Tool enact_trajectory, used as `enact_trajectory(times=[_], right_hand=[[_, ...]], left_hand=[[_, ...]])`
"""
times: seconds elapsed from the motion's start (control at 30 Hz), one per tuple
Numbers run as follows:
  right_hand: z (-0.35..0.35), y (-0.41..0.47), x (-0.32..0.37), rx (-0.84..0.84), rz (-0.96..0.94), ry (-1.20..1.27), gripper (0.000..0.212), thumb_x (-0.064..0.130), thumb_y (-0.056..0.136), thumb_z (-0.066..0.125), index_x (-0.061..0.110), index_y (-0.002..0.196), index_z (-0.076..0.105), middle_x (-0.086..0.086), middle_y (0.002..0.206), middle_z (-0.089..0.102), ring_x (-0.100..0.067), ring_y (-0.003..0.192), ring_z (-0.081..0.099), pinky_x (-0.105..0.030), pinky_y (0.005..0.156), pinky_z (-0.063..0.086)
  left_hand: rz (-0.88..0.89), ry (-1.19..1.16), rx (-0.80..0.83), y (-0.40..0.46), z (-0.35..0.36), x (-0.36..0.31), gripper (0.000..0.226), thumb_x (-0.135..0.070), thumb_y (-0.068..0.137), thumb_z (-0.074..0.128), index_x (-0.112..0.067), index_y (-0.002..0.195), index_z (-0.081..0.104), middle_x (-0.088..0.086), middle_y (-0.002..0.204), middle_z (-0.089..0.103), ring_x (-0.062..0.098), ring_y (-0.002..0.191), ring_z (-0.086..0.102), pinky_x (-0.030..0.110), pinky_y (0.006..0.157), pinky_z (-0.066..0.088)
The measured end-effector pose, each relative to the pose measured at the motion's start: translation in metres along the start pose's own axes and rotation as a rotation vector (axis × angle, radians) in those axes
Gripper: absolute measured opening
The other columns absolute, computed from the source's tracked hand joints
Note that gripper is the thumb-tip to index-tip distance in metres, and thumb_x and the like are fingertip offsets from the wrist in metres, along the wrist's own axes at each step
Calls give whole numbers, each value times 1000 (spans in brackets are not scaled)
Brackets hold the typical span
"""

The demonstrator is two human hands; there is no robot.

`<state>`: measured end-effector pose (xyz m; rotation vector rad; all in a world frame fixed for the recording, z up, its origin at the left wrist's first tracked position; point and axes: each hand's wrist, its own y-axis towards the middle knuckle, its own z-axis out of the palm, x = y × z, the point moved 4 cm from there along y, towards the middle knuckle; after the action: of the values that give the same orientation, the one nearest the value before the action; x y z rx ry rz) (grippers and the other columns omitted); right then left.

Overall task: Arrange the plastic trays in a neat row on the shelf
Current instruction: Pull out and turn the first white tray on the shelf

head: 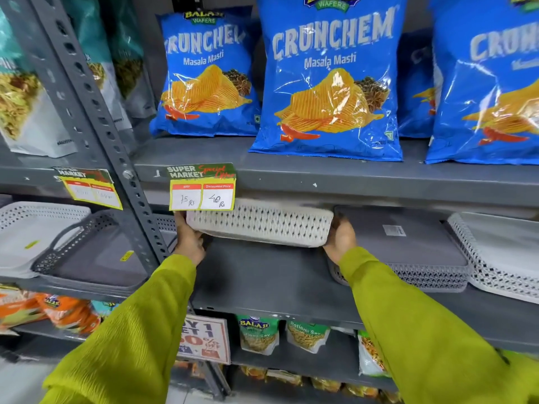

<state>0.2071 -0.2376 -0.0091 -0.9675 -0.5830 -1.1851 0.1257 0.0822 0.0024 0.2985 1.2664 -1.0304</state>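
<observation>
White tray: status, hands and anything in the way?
Left hand, right hand grip white tray ends. Tray tilted above shelf. Grey tray close beside right hand.

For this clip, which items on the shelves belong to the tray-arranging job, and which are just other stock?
Job: white tray held by left hand and right hand; grey tray; white tray at right; trays at left.
Other: chip bags; price tag; snack packets.

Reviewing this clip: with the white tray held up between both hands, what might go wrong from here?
1. The white tray, held by the left hand and right hand, sits close under the price tag and may knock it.
2. Set down, it might bump the grey tray beside it.
</observation>
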Motion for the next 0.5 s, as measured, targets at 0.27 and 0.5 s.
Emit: enact_trajectory(times=[0.27,0.5], right_hand=[[-14,14,-15,-83,40,-323,15,5,85,56,3,99,62,-17,90,66,-30,76,62,-39,70,51],[-21,10,-29,-99,-40,-1065,36,2,85,50,1,119,61,-18,122,64,-35,113,59,-35,95,47]], left_hand=[[-38,60,57,11,-23,26,36,-48,87,55,-22,97,76,3,82,75,24,64,66,29,54,53],[-149,165,-302,24,-41,37,87,-71,83,39,-5,139,47,16,145,49,36,128,51,47,108,42]])
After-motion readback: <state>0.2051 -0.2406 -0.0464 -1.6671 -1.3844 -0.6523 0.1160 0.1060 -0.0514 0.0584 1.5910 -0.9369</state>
